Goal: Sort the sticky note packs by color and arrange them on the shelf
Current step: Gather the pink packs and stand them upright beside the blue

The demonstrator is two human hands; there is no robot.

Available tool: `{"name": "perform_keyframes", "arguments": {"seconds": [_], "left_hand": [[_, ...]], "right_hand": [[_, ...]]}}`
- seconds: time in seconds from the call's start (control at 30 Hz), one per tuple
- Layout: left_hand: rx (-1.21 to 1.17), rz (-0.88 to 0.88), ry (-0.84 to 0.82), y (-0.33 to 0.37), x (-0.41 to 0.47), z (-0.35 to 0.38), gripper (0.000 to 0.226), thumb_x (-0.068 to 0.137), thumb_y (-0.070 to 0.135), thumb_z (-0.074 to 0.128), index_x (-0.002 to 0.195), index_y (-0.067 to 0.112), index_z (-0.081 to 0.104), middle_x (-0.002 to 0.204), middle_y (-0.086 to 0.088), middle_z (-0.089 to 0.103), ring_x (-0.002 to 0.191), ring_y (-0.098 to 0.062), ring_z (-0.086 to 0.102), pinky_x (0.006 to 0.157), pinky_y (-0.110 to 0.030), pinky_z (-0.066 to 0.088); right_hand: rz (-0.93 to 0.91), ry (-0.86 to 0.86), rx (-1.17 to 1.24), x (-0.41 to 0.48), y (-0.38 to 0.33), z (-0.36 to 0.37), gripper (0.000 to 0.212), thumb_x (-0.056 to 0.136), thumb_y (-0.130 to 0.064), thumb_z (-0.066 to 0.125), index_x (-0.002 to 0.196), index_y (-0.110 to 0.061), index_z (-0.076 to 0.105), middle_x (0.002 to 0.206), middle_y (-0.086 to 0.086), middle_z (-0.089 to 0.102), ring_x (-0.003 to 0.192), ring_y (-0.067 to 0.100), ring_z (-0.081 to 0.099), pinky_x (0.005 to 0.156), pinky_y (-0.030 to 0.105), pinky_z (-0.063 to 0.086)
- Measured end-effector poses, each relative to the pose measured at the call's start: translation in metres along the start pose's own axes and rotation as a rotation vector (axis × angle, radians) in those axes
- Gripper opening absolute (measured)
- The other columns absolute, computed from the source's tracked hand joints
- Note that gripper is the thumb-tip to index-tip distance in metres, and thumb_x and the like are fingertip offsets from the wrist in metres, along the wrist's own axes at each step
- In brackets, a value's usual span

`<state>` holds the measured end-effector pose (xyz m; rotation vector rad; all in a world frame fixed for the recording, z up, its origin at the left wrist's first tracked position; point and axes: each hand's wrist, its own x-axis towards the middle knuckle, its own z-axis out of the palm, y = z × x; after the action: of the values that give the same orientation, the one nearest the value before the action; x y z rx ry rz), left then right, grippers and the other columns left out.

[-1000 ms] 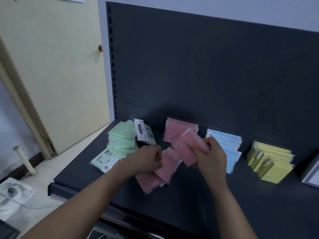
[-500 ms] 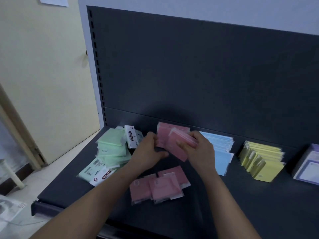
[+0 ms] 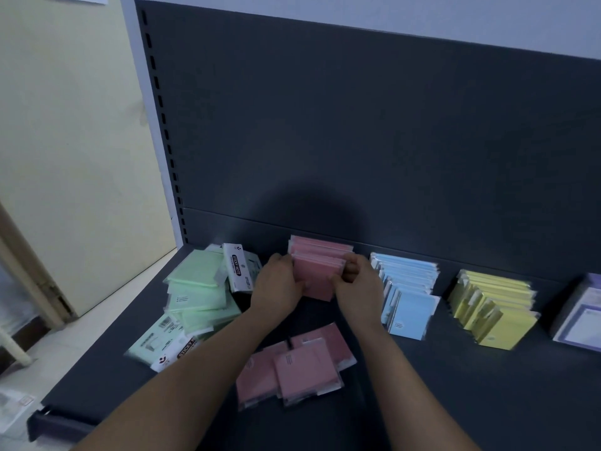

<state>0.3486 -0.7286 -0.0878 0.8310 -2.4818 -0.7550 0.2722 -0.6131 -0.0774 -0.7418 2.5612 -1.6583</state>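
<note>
A row of pink sticky note packs (image 3: 317, 266) stands against the back panel of the dark shelf (image 3: 455, 402). My left hand (image 3: 278, 284) holds the row's left side and my right hand (image 3: 356, 283) pinches its right side, fingers curled on the front packs. Three loose pink packs (image 3: 294, 366) lie flat on the shelf between my forearms. To the left sits a messy heap of green packs (image 3: 195, 291). On the right stand a blue row (image 3: 406, 294) and a yellow row (image 3: 494, 304).
A white sticky note box (image 3: 237, 266) leans between the green heap and my left hand. A purple pack (image 3: 582, 320) sits at the far right edge. Left of the shelf are a cream door and the tiled floor. The shelf's front edge is near.
Both hands moved back toward the rear panel and pressed the pink packs they held into the standing pink row. The loose pink packs stayed flat in front.
</note>
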Motion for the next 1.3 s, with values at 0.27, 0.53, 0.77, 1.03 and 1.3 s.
{"name": "perform_keyframes", "arguments": {"seconds": [0.27,0.53,0.77,1.03,1.3], "left_hand": [[0.025,-0.062,-0.064,0.002,0.003,0.000,0.058,0.082,0.014,0.068,0.128,0.003,0.033,0.120,-0.015,0.051,0.104,-0.029,0.056,0.079,-0.035,0.046],[0.075,-0.038,-0.084,0.006,0.000,0.001,0.034,0.090,0.012,0.057,0.119,0.002,0.042,0.107,-0.017,0.061,0.099,-0.030,0.059,0.071,-0.032,0.039],[-0.049,-0.036,-0.092,0.005,-0.001,-0.008,0.049,0.085,0.012,0.063,0.124,-0.003,0.038,0.111,-0.018,0.058,0.098,-0.029,0.057,0.072,-0.032,0.043],[0.145,0.096,-0.391,0.008,-0.045,-0.054,0.047,0.080,0.043,0.071,0.120,0.022,0.058,0.119,0.001,0.053,0.109,-0.015,0.051,0.090,-0.027,0.042],[0.705,0.110,-0.725,0.009,-0.082,-0.069,0.073,0.063,0.045,0.082,0.120,0.019,0.044,0.121,-0.001,0.050,0.109,-0.021,0.052,0.074,-0.029,0.037]], "right_hand": [[0.061,0.047,-0.143,-0.005,0.015,0.010,0.058,0.079,-0.018,0.074,0.130,-0.008,0.048,0.124,0.006,0.052,0.112,0.024,0.053,0.092,0.034,0.045],[0.021,-0.018,-0.227,-0.004,0.014,0.019,0.036,0.084,-0.010,0.062,0.120,-0.014,0.057,0.108,0.005,0.067,0.098,0.026,0.063,0.079,0.033,0.050],[0.038,-0.096,-0.268,-0.011,0.009,0.005,0.038,0.087,-0.020,0.064,0.119,-0.005,0.048,0.117,0.010,0.058,0.108,0.028,0.056,0.077,0.029,0.041],[0.010,-0.533,-0.456,-0.057,-0.014,-0.042,0.047,0.081,-0.041,0.070,0.118,-0.012,0.062,0.117,0.004,0.061,0.109,0.020,0.056,0.089,0.029,0.045],[-0.077,-0.555,-0.848,-0.085,-0.022,-0.045,0.076,0.057,-0.073,0.069,0.111,-0.021,0.055,0.111,-0.001,0.040,0.112,0.020,0.034,0.093,0.033,0.033]]}}
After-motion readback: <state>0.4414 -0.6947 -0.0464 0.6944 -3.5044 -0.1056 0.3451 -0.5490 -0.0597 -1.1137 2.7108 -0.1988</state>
